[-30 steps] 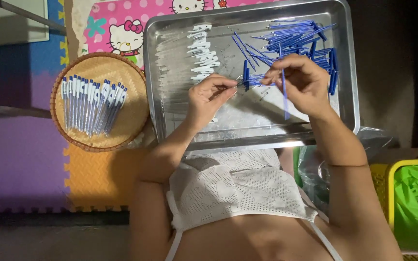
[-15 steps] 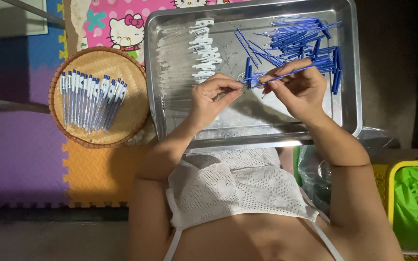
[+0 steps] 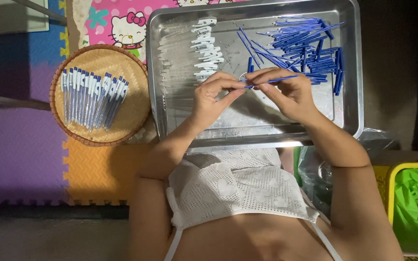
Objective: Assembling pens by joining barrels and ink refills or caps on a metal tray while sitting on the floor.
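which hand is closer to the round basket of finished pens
Left. The left hand is over the metal tray, just right of the basket; the right hand lies farther right.

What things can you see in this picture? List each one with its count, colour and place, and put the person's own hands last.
Metal tray: one, silver, centre top, in front of the person.
Blue refills: a loose pile, too many to count, tray's upper right.
Clear pen barrels: a row, white-tipped, tray's upper left.
Woven basket: one, tan, left of the tray.
Finished pens: a bundle, blue and white, in the basket.
Foam mats: purple, orange, blue and pink, on the floor.
Green tub: one, yellow-rimmed, lower right.
Left hand: pinches the blue refill's end, over the tray.
Right hand: holds one blue refill.
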